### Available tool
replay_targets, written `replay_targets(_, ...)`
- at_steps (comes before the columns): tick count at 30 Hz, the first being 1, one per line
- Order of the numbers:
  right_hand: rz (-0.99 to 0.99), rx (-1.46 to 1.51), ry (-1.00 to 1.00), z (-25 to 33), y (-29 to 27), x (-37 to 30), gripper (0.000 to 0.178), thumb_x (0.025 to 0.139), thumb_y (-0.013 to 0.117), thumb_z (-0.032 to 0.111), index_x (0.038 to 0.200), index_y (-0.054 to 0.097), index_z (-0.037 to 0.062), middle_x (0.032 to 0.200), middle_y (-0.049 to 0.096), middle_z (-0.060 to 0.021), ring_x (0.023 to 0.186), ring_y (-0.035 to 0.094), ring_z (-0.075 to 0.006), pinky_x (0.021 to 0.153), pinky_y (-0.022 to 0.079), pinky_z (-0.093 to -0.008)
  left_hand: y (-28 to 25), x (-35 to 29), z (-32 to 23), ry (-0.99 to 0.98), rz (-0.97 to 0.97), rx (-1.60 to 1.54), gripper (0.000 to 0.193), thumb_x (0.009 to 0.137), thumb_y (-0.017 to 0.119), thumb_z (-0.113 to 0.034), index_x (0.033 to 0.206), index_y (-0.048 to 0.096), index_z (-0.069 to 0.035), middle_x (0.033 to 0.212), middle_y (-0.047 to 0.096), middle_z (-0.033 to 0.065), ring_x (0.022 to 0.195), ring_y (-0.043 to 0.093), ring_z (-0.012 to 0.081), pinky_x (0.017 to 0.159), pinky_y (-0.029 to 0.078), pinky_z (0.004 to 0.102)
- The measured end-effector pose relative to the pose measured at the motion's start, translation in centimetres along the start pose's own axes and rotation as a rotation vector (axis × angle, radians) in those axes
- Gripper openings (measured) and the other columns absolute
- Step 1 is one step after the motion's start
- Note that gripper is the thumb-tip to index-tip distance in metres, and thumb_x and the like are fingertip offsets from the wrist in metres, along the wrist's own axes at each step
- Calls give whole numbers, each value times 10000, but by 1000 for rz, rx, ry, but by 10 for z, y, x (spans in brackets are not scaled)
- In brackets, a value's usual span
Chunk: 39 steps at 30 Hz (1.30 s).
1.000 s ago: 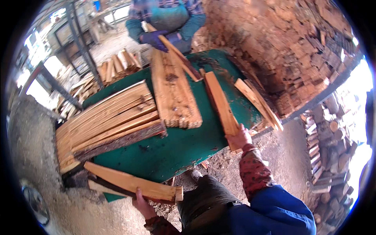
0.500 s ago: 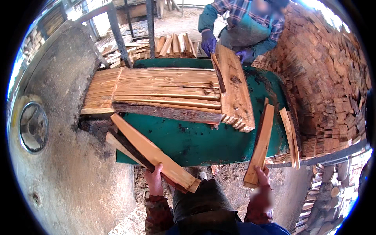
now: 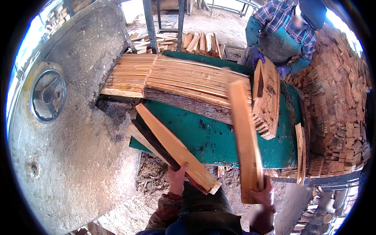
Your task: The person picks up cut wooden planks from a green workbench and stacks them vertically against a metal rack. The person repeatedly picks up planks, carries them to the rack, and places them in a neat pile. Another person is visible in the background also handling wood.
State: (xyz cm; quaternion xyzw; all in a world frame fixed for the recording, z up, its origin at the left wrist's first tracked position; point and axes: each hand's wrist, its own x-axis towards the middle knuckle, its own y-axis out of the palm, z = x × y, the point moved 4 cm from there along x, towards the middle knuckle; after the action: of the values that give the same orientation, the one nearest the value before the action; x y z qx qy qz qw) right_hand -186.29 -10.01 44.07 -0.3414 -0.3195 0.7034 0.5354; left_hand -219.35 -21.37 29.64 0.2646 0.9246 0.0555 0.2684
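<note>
My left hand is closed around the near end of a few wedge-shaped wooden boards, one of them dark with bark. They slant up and left, over the near left edge of a green metal table. My right hand grips the lower end of another wooden board, held steeply over the table and slightly blurred. Its top overlaps a row of tightly packed boards lying across the table. A thick stack of boards leans at that row's right end, between a co-worker's purple-gloved hands.
At the left stands a large dirty machine housing with a handwheel. The co-worker is across the table. A tall wall of stacked wood rises at the right. Loose split pieces lie behind the table, and narrow pieces at its right edge.
My right hand has raised its board and swung it left, more upright. The co-worker's stack has shifted slightly away from the packed row. The whole view has turned, while my left hand keeps its boards.
</note>
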Motion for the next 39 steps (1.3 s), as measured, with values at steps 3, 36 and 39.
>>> replay_targets(3, 128, -115, -305, 24, 29, 36, 898, 531, 915, 449, 1212, 505, 32, 996, 644, -209, 893, 655, -392, 751, 541, -462, 11, -12, 2, -27, -32, 51, 321, 794, 758, -118, 1040, 625, 39, 980, 665, 72, 878, 604, 142, 797, 488, 297)
replay_targets(36, -365, 153, 36, -68, 74, 222, 679, 711, 838, 287, 1227, 565, -60, 1033, 683, -181, 939, 662, -218, 815, 531, -339, 52, 7, -2, -148, -20, -75, 376, 867, 725, -244, 1146, 558, -56, 945, 622, 20, 758, 619, 119, 572, 529, 272)
replay_targets(39, -130, 184, 26, -79, 58, 202, 546, 680, 856, 317, 1060, 656, -20, 958, 687, -151, 859, 660, -211, 776, 530, -355, 53, 6, -4, -135, -31, -46, 385, 866, 725, -237, 1153, 554, -45, 954, 630, 31, 761, 626, 128, 569, 533, 270)
